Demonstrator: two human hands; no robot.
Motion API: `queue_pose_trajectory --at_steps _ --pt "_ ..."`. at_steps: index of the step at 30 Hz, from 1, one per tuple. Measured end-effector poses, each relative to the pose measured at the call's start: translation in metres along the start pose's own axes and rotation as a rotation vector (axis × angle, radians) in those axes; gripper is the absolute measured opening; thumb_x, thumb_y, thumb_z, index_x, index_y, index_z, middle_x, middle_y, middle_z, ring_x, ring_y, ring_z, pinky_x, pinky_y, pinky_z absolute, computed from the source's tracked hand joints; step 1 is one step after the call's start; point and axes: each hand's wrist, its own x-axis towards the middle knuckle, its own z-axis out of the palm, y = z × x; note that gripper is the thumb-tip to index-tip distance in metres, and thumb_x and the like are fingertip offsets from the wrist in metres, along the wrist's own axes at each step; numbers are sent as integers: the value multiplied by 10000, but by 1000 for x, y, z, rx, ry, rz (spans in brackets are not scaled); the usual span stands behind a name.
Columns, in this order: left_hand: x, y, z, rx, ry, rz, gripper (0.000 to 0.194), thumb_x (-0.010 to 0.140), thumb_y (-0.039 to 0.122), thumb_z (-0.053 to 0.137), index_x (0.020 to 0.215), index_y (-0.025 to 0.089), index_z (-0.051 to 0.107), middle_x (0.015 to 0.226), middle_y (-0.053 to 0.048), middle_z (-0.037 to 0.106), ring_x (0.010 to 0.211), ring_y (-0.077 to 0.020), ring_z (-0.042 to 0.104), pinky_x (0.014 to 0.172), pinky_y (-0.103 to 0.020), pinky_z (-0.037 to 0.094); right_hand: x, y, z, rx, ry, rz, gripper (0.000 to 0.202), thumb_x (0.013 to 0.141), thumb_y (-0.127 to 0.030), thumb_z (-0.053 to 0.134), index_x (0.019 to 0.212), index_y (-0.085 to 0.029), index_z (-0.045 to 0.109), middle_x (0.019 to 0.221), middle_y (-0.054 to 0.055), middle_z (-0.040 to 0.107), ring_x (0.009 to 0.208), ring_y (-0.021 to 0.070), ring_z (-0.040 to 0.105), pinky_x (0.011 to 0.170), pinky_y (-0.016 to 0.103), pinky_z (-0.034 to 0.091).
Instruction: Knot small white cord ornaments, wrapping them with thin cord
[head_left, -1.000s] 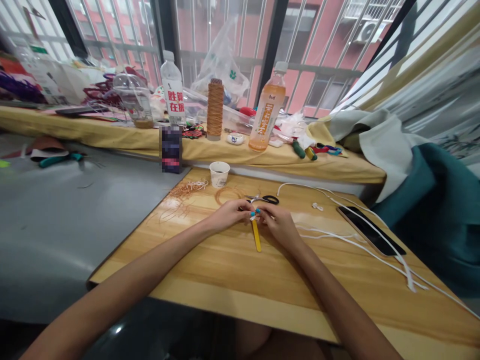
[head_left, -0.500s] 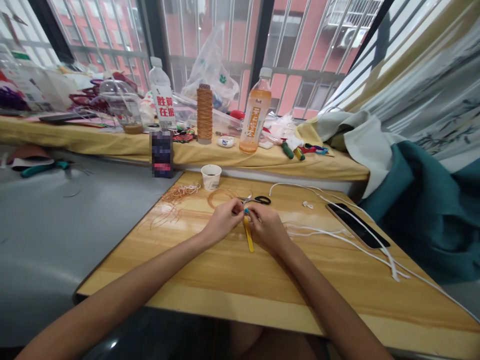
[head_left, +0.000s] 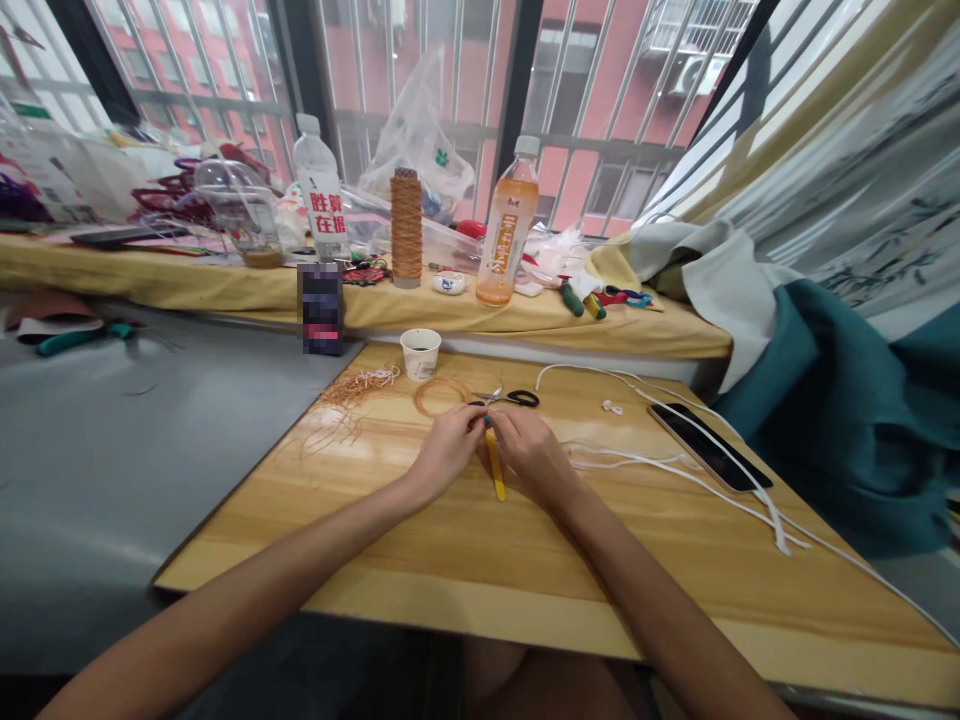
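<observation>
My left hand (head_left: 448, 448) and my right hand (head_left: 532, 452) meet over the wooden table with their fingertips pinched together. Between them sits a small blue piece (head_left: 487, 420), mostly covered by the fingers, so its kind is hard to make out. A slim yellow stick-like tool (head_left: 496, 468) points toward me just below the fingertips; its upper end is hidden by the hands. Just beyond the fingers lie scissors with black handles (head_left: 523, 398). To their left rests a coil of thin tan cord (head_left: 441, 396).
A paper cup (head_left: 421, 354) with dark contents stands behind a heap of tan thread scraps (head_left: 356, 386). White cords (head_left: 637, 458) run across the right side, over a phone (head_left: 709, 446). On the sill are a thread spool (head_left: 406, 230) and an orange drink bottle (head_left: 508, 225).
My right fingers have closed further over the blue piece, so less of it shows. The whole view has shifted slightly; the things on the table stay put.
</observation>
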Motion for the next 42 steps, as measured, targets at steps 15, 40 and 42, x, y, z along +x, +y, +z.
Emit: queue_pose_trajectory --at_steps 15,40,42 --pt "7 -14 -4 -307 -76 -36 204 742 321 505 789 142 592 742 -25 613 703 -134 568 635 -231 448 1 13 -2 554 65 367 152 823 -197 394 815 -178 544 754 45 594 714 151 569 644 275 444" --pt "12 -14 -20 -40 -148 195 163 794 248 416 753 149 538 705 -11 526 670 -113 485 628 -224 378 2 22 -3 778 143 829 137 725 -280 487 665 -171 545 606 2 581 602 138 556 588 255 403" --pt "13 -15 -20 -172 -202 99 175 773 284 443 744 139 538 666 0 508 619 -103 472 588 -216 375 2 24 -2 774 121 862 130 699 -259 494 613 -171 536 547 -15 549 541 122 515 536 237 372"
